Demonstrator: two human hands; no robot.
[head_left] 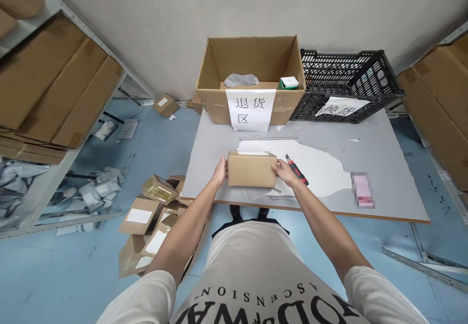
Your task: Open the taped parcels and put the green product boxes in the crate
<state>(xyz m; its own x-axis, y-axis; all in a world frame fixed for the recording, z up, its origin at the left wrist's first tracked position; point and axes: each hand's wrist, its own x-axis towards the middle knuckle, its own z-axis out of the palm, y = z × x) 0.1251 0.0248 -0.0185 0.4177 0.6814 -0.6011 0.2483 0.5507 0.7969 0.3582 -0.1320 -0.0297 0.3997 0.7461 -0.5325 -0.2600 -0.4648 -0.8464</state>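
Between my two hands is a small brown cardboard box [252, 170], near the front edge of the table [387, 168]. My left hand [220, 172] grips its left end, and my right hand [284, 172] holds the right end with thumb and fingers. A white strip shows along the box's back top edge. Just right of my right hand lies a red and black utility knife [297, 170]. Under the knife a torn white sheet [321, 168] spreads over the tabletop. Whether the box rests on the table or is slightly raised, I cannot tell.
At the table's back stand a large open carton [215, 104] with a paper sign and a black plastic crate [365, 114]. A blurred pink item [362, 190] lies at right. Several boxes [141, 215] are piled on the floor at left. Shelves [73, 168] flank the table.
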